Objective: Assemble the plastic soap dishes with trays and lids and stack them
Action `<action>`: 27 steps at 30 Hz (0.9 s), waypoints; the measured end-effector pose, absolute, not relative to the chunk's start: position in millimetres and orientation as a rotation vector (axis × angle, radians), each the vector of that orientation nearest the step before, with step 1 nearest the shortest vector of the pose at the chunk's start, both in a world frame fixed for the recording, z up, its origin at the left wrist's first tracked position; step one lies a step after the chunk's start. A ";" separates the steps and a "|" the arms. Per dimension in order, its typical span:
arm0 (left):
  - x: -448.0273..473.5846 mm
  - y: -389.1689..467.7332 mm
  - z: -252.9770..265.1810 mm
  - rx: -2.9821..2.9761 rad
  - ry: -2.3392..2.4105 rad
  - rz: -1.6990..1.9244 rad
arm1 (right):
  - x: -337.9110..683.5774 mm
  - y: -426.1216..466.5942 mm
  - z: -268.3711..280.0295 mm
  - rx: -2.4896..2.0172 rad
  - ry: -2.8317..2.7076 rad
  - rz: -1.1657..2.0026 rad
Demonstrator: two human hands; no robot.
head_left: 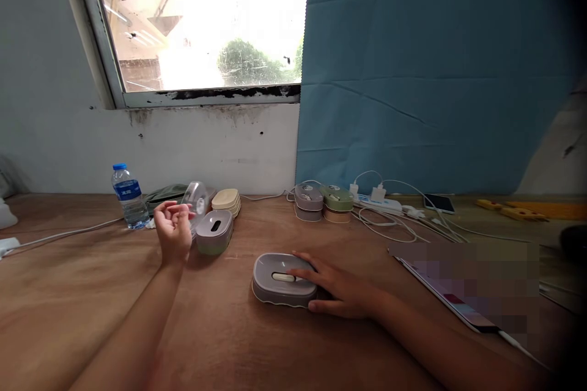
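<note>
1. On the near part of the worktop (220, 348), your right grip (342, 287) spans the end of a grey box (279, 288), thumb on the near side and fingers across the lid, apparently grasping it to steady it. Keep the pressure light and even, and the box should sit flat; leaning on the pale handle (283, 277) could tip or slide it.

2. To your right, a tablet (458, 281) lies under heavy pixel blocks; no words on it can be read.

3. Farther out, a slotted box (214, 241) stands close by your left grip (174, 226). A steady wrist there would best avoid a knock.

4. Your left grip, palm up with fingers curled, meets a tilted clear plastic piece (197, 195); you cannot tell from this angle whether it is grasping the piece. Handling it by its edge looks safest, since such thin plastic may slip or smudge.

5. Beyond, cream lids (226, 200) stand stacked, and a water bottle (131, 201) wears a blue label with white characters too small to read.

6. Toward the wall, a grey pair of boxes (309, 198) and a green box (338, 197) show printed pictures on top, with no legible brand.
</note>
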State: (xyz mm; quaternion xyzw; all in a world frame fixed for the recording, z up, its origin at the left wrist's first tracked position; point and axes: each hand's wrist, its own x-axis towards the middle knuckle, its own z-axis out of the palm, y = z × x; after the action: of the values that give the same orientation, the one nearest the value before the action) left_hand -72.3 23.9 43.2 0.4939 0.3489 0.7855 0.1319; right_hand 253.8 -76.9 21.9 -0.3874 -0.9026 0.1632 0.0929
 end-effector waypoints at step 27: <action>37.7 -60.5 7.7 1.254 0.203 0.899 | 209.3 -93.7 -8.6 -1.133 -1.844 0.585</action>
State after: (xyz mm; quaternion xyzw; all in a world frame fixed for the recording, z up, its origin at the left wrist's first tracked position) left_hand 37.7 -60.5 7.7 0.5655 0.0914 0.4054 0.7123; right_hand 209.3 -93.7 -8.6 -0.4551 -0.7406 0.2352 0.4347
